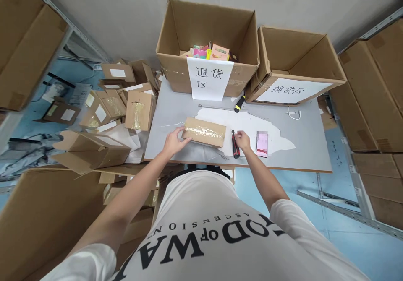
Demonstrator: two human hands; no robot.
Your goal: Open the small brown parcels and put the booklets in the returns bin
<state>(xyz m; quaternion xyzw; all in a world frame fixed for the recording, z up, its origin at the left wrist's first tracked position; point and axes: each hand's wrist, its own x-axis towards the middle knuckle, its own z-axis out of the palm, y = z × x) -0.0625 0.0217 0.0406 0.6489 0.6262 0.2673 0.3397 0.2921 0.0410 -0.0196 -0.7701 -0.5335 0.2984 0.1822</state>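
Observation:
A small brown cardboard box point(204, 133), sealed with clear tape, lies near the front of the grey table. At its left end is my left hand point(175, 141), thumb on the near side and fingers at the far corner. A red and black utility knife point(235, 144) lies just right of the box. My right hand point(243, 140) is at the knife's right side with curled fingers that appear to grip its edge. Beyond them, a yellow and black utility knife point(239, 104) rests by the large boxes. A phone point(262, 144) with a lit screen lies to the right.
Two large open cartons with paper signs stand at the back: the left carton point(170, 73) contains colourful packets, beside it is the right carton point(315, 65). Opened boxes point(138, 109) pile up left of the table point(308, 155). Shelved cartons point(371, 92) line the right side.

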